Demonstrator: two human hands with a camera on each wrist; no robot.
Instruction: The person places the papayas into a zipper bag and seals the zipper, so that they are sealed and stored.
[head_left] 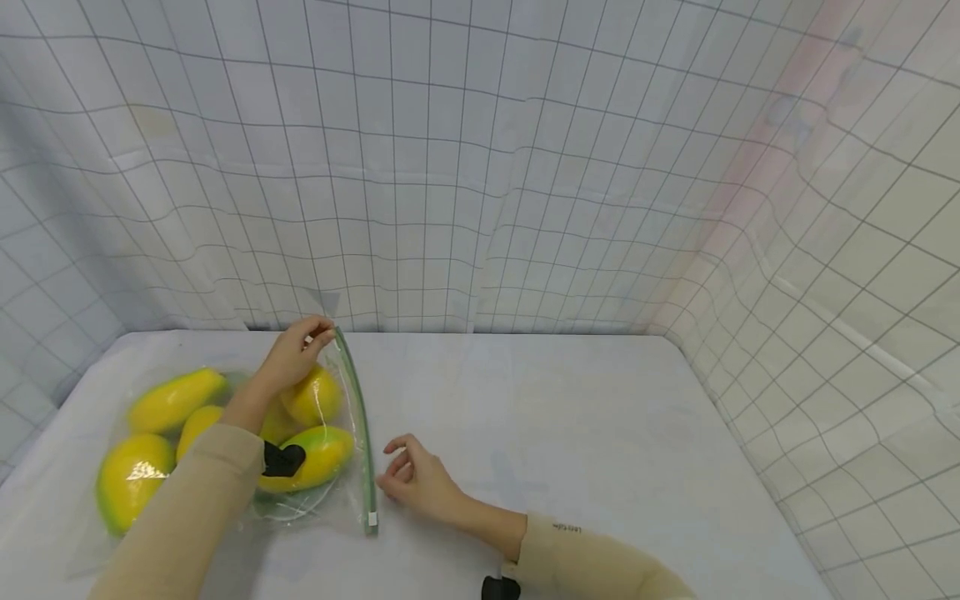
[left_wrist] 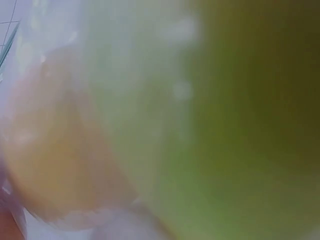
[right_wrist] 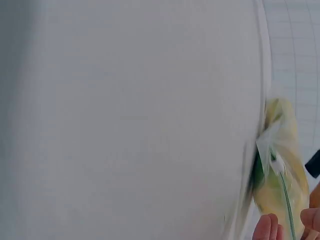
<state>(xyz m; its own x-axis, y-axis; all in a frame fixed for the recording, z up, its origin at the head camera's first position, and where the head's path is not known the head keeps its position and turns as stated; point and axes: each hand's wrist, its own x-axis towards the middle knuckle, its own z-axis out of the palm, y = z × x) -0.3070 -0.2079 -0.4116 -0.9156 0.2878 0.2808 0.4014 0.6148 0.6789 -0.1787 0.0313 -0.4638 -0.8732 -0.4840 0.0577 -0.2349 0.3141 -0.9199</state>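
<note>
A clear zip bag (head_left: 343,500) lies at the left of the table, with several yellow-green fruits that look like mangoes (head_left: 174,400) inside. A green zip strip (head_left: 363,425) edges its right side, with a white slider (head_left: 372,518) at the near end. My left hand (head_left: 294,354) reaches over the bag and pinches its far corner by the strip. Just right of the strip, my right hand (head_left: 423,483) has loosely bent fingers, thumb apart, holding nothing. Blurred fruit (left_wrist: 240,140) fills the left wrist view. In the right wrist view, fingertips (right_wrist: 265,227) show near the strip.
The white table (head_left: 585,433) extends to the right of the hands. Grid-patterned curtains (head_left: 480,208) stand behind it and along both sides. A black wrist device (head_left: 283,459) sits at the left cuff, over the bag; another (head_left: 500,587) is below the right cuff.
</note>
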